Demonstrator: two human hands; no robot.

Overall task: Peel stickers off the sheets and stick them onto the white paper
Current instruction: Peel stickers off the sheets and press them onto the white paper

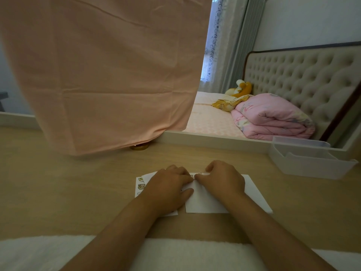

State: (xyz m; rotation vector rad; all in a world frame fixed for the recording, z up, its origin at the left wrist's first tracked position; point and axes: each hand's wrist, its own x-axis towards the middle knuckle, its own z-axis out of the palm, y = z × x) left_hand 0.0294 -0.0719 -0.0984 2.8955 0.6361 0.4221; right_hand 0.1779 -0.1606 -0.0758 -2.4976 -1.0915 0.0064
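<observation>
L hand point(168, 189) lies on sticker sheet point(140, 186), thumb out onto white paper point(205, 204); its curled fingertips meet a sticker point(197, 175) at paper's far edge, can't tell if gripping. R hand point(223, 182) pinches that sticker. All on desk point(68, 192), w/ tray point(310, 163) far right.

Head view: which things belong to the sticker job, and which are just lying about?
Job: cartoon-printed sticker sheet; plain white paper sheet; small sticker at the fingertips; left hand; right hand.
Lying about: clear plastic organiser tray; hanging pink cloth; folded pink quilt; yellow plush toy.

Left hand point(167, 185), right hand point(223, 180), fingertips together
</observation>
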